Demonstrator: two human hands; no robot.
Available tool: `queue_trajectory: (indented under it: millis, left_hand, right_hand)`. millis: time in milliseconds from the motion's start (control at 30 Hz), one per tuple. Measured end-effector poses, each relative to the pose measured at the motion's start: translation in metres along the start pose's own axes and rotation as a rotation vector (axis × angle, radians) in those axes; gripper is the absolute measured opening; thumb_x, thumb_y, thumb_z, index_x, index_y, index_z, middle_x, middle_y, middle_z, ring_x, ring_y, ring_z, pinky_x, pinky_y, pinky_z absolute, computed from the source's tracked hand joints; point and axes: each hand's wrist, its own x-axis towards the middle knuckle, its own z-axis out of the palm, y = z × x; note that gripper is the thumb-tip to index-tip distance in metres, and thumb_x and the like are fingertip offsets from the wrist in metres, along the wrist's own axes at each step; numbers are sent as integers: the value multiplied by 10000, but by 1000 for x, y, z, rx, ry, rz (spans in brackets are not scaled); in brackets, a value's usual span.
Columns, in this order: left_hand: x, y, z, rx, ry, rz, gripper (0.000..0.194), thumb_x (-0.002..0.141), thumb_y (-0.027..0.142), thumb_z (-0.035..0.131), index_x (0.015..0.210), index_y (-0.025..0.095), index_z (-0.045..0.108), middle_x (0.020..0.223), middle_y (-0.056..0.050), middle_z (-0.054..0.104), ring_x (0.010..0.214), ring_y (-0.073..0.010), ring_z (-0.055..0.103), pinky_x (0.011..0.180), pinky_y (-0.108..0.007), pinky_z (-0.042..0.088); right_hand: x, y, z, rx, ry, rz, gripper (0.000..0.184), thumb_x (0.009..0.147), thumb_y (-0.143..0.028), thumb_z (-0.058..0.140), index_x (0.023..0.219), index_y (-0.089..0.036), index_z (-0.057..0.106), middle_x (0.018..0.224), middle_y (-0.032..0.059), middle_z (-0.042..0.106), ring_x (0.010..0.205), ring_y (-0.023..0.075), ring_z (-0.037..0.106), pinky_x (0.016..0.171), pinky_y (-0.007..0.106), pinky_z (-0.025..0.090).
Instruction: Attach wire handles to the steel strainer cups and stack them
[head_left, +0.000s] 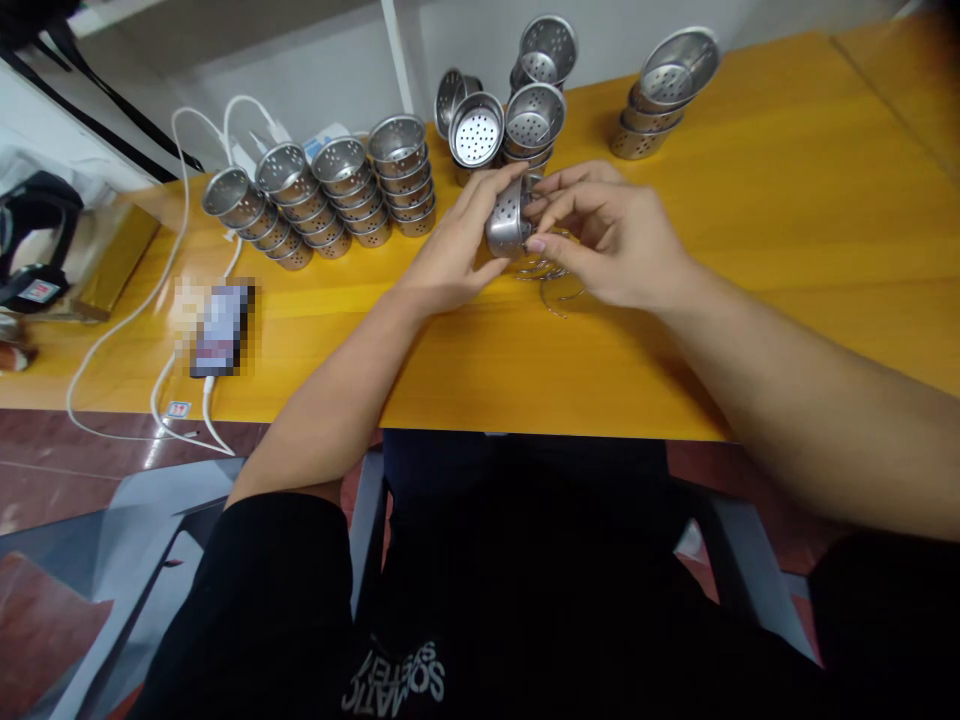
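Observation:
My left hand point(459, 240) is wrapped round a small perforated metal cup point(507, 222), held tilted on its side above the table. From the right, my right hand point(607, 235) reaches to the cup's end, thumb and fingers closed close to its edge. What those fingertips pinch is too small and blurred to make out. Several thin curved wires point(551, 272) lie on the table just below both hands. Behind the held cup stands a group of similar cups point(534, 118), some stacked and some tipped.
Stacks of perforated cups point(345, 168) line the back left of the yellow table point(465, 385). Another leaning stack point(649, 120) stands at the back right. A phone point(223, 330) with a white cable point(154, 290) lies at the left, near a box point(112, 265).

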Motion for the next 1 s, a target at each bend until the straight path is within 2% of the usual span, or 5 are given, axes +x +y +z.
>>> queue_trajectory:
  millis: [300,467,667,867,1000]
  left_hand:
    - [2,-11,9,7,-5,-26,981,1197,708,760,2013,356,344,2034,-180,519,1963,-452,484,1684,-622,364]
    - [1,-19,14,-3,29,-23,964,1177,710,787,1991,375,394,1992,-184,569,1907,-451,547,1656,-638,410]
    - [1,-19,8,-24,69,-73,1045,1087,916,827,1903,355,491,1936,-200,583,1900,-488,507,1656,-660,375]
    - [-7,-60,10,-49,199,-158,1128,1094,1088,676,1921,381,376,1887,-184,596,1856,-449,538,1599,-631,433]
    - [-9,-100,20,-94,252,-197,1232,1072,1166,581,1968,379,269,1882,-188,621,1747,-400,652,1546,-607,505]
  right_hand:
    - [0,8,11,-54,100,-39,444,1176,-937,758,1417,-609,935,1562,44,872,1616,543,686,1392,952,569]
    - [-3,-2,8,-122,84,-73,251,1182,-832,777,1319,-668,910,1697,-35,825,1661,547,637,1443,917,510]
    - [3,26,-5,-135,305,-5,343,1252,-772,753,1271,-447,863,1717,185,699,1744,488,590,1343,800,674]
    - [3,99,-34,-300,59,146,633,1154,-906,897,1118,-278,827,1442,279,768,1446,496,700,1388,790,584]
    - [-1,113,-27,-307,-53,207,759,1110,-1011,877,1173,-256,821,1290,252,815,1391,491,745,1291,751,635]
